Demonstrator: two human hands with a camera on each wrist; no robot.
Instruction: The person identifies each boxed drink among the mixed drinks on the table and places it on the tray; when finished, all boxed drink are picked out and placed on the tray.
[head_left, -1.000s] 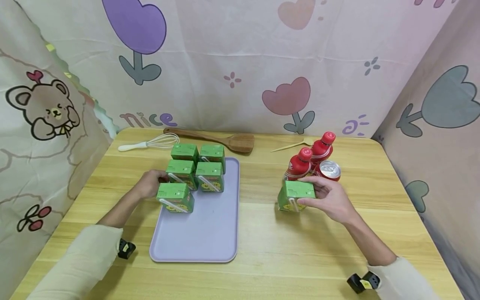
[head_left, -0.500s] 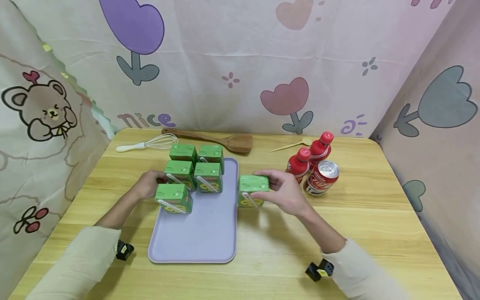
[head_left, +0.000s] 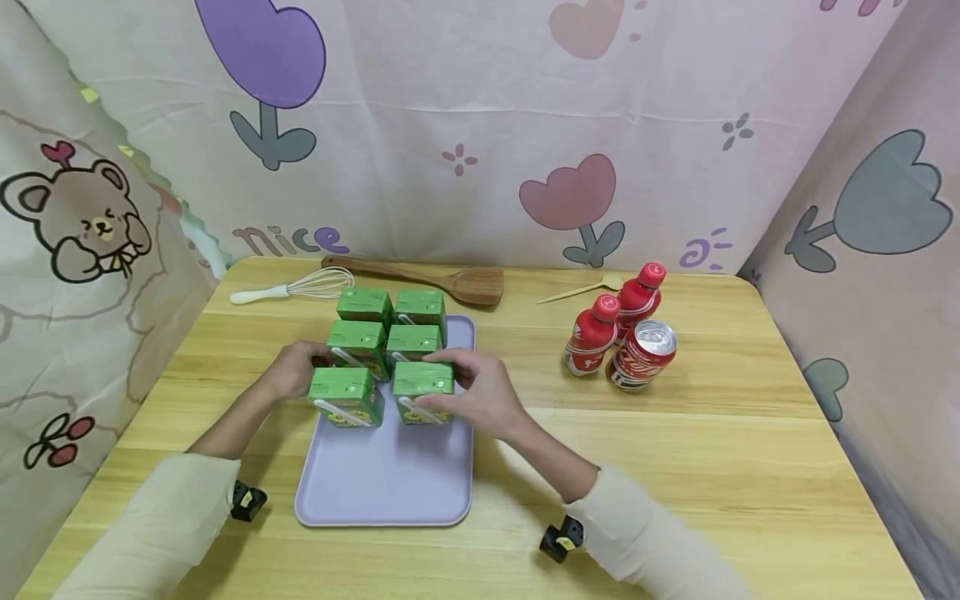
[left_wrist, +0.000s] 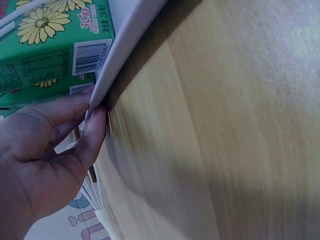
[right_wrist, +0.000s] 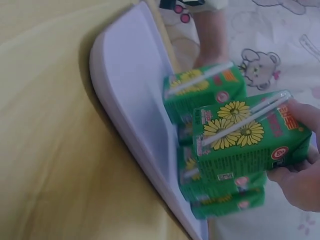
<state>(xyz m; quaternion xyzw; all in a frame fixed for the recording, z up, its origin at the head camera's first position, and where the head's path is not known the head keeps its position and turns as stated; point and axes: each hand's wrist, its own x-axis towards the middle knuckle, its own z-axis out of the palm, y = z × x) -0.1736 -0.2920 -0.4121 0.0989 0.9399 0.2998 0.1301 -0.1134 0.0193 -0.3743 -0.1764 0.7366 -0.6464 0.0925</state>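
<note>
My left hand pinches the left rim of a lavender tray; in the left wrist view, thumb and fingers close on the tray's edge. My right hand grips a green drink carton with a straw on its front, over the tray's right side. In the right wrist view this carton shows yellow flowers; whether its base touches the tray I cannot tell. Several matching cartons stand upright on the tray, among them a front-left carton beside my left hand and a carton behind the held one.
Two red bottles and a red can stand at the right of the wooden table. Along the back lie a whisk, a wooden spatula and a thin yellowish utensil. Patterned cloth hangs behind.
My right hand has carried the carton leftward from beside the bottles to over the tray, leaving the bottles and can in full view. My left hand stays at the tray's rim.
</note>
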